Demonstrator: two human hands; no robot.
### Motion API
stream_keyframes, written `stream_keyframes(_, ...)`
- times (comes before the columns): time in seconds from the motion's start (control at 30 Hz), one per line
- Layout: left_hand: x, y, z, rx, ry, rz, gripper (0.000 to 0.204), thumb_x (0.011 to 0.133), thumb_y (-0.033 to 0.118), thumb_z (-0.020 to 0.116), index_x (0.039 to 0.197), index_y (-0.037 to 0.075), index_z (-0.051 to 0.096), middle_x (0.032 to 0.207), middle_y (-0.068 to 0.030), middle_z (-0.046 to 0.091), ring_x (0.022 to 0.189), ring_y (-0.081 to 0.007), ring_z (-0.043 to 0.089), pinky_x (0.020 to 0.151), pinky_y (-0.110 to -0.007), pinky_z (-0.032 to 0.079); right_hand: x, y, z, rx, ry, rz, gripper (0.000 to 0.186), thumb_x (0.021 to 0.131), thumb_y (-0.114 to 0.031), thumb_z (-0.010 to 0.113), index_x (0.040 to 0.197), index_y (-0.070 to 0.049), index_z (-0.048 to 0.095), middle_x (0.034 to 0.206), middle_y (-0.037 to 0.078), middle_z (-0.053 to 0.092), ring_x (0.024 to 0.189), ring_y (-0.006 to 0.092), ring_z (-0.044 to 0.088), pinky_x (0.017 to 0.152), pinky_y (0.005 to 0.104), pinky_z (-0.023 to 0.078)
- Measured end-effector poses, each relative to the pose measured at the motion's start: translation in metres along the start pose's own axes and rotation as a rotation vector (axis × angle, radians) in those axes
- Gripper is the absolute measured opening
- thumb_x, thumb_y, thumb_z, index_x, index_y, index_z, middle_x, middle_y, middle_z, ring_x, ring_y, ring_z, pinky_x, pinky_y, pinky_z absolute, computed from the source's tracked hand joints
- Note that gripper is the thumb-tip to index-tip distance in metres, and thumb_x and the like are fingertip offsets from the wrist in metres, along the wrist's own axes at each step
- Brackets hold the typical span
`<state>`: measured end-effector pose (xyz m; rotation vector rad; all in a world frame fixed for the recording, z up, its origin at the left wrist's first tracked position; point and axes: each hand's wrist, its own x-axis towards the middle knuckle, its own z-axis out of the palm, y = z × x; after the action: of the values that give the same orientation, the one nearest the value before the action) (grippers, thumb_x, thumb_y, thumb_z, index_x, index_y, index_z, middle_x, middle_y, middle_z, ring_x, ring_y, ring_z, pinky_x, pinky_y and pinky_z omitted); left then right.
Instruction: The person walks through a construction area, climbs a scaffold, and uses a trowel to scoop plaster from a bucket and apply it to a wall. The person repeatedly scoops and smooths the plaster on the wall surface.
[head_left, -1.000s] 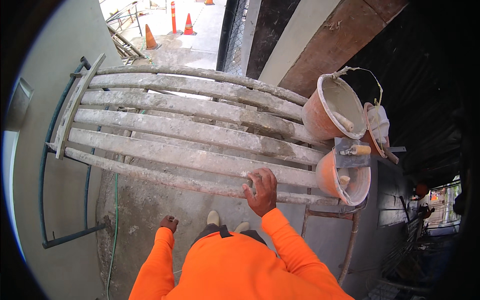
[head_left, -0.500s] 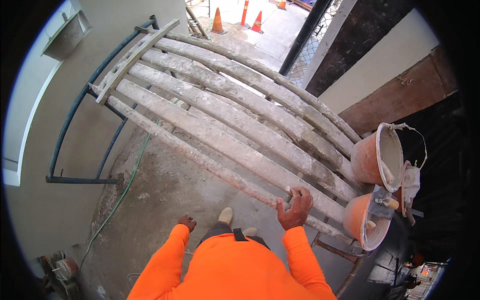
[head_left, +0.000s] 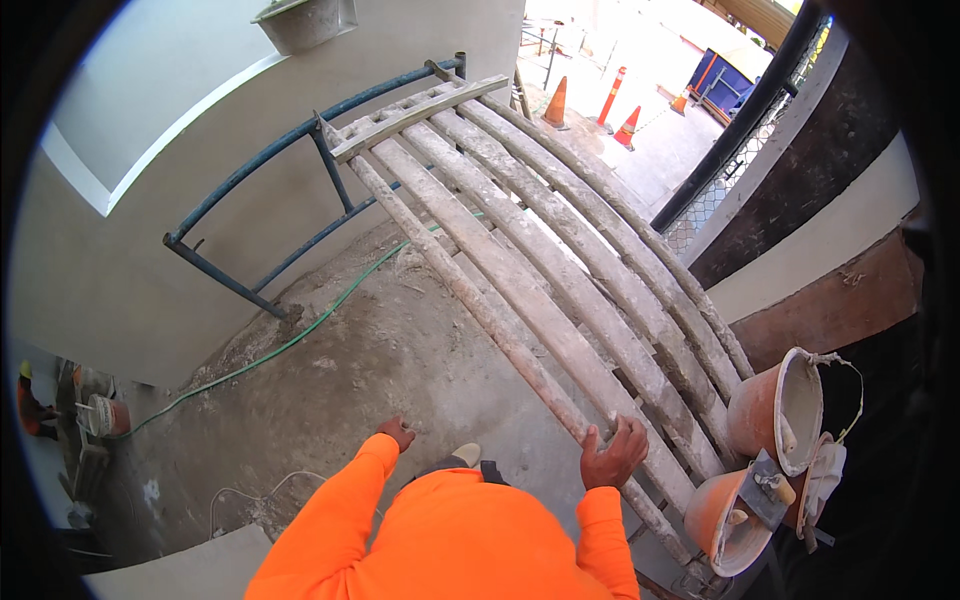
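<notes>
My right hand is on the near side of a raised scaffold platform, its fingers curled over a dusty plank and its thumb by the outer pole. My left hand hangs over the floor with its fingers loosely curled, and I see nothing in it. To the right of my right hand, at the platform's near end, an orange bucket is tipped with its mouth turned aside. A flat grey trowel with a pale handle lies across its rim. A larger mortar-smeared bucket stands just beyond.
A blue metal frame supports the platform's far end beside the wall. A green hose crosses the dusty floor. Another bucket is at far left, near a partly visible person. Traffic cones stand outside past a dark post.
My view has swung left, so the platform appears further right and more of the left wall and floor shows. My right hand stays on the platform's edge; my left hand remains lowered.
</notes>
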<state>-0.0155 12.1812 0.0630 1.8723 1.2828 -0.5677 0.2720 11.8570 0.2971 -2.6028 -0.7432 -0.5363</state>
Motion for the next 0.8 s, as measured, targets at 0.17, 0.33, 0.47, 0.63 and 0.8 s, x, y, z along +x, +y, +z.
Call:
stream_keyframes(0.17,-0.04,-0.043,0.026,0.051,0.017,-0.039,0.055,0.085,0.04,0.072,0.129,0.007,0.069,0.125,-0.0216,0.072,0.119,-0.0392,0.067,0.106,-0.045,0.052,-0.006,0.006,-0.002,0.009,0.01,-0.036,0.048,0.088,-0.023,0.075,0.129,-0.002,0.06,0.132,0.018,0.054,0.13,0.0392,0.049,0.115,0.0549,0.033)
stream_keyframes(0.33,-0.059,-0.075,0.015,-0.011,0.053,-0.087,0.055,0.085,0.042,0.072,0.13,0.009,0.069,0.128,-0.0204,0.071,0.121,-0.0389,0.066,0.107,-0.047,0.051,-0.01,0.011,-0.001,0.026,-0.018,-0.012,0.047,0.091,-0.024,0.073,0.13,-0.003,0.06,0.135,0.017,0.054,0.134,0.038,0.048,0.118,0.0554,0.032)
stream_keyframes(0.47,-0.048,-0.07,-0.054,-0.022,0.14,-0.156,0.056,0.086,0.04,0.071,0.131,0.007,0.068,0.13,-0.0209,0.07,0.123,-0.0384,0.065,0.106,-0.047,0.051,-0.01,0.011,0.001,0.029,-0.009,-0.004,0.046,0.091,-0.023,0.073,0.131,-0.003,0.06,0.136,0.017,0.055,0.135,0.0369,0.048,0.119,0.0554,0.032)
stream_keyframes(0.63,-0.012,-0.014,-0.19,-0.189,0.392,0.004,0.055,0.089,0.033,0.073,0.133,0.002,0.065,0.126,-0.0204,0.072,0.118,-0.0363,0.068,0.102,-0.044,0.053,-0.009,0.006,0.004,0.012,0.005,0.012,0.042,0.091,-0.019,0.072,0.128,-0.004,0.061,0.136,0.017,0.055,0.134,0.0367,0.05,0.117,0.0542,0.034)
stream_keyframes(0.8,0.051,0.067,-0.339,-0.32,0.508,0.265,0.054,0.089,0.031,0.075,0.132,0.001,0.064,0.123,-0.0196,0.071,0.114,-0.0315,0.069,0.102,-0.042,0.052,-0.008,0.004,0.011,-0.017,0.035,0.017,0.04,0.088,-0.017,0.071,0.124,-0.003,0.062,0.132,0.018,0.058,0.129,0.0387,0.053,0.113,0.053,0.038)
